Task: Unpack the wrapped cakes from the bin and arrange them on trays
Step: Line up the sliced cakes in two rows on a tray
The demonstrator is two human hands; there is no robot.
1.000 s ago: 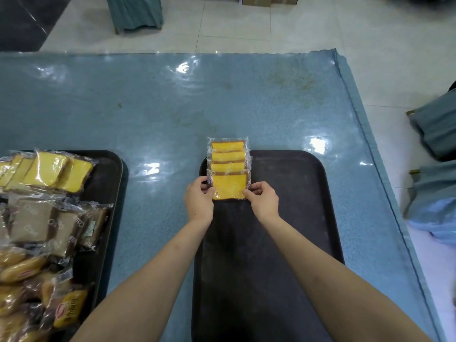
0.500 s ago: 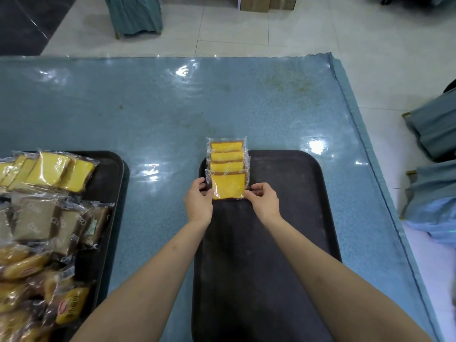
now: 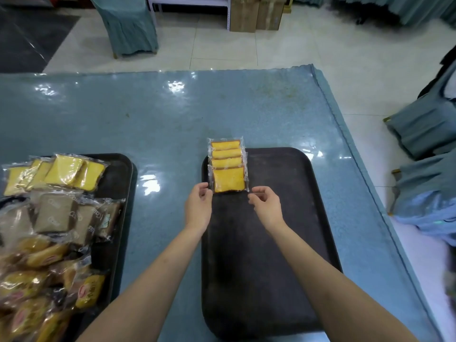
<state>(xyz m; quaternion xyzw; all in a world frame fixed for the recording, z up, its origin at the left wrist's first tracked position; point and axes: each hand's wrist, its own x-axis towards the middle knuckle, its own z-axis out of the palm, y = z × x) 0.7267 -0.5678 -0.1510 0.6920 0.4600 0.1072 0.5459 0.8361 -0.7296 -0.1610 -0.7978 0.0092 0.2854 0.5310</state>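
Left tray [image 3: 123, 169], at nine o'clock: loose heap of wrapped cakes [image 3: 49, 218] could slide over the rim. Left hand [image 3: 198, 206] and right hand [image 3: 266, 206], fingers loosely curled, hold nothing. Overlapped yellow cake row [image 3: 228, 166] overhangs the right tray [image 3: 283, 218] at its eleven o'clock corner; a nudge could tip it onto the tabletop [image 3: 160, 124].

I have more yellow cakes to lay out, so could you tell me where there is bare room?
The right tray is bare beside and below the overlapped row of yellow cakes at its far-left corner. The left tray is crowded with wrapped cakes.
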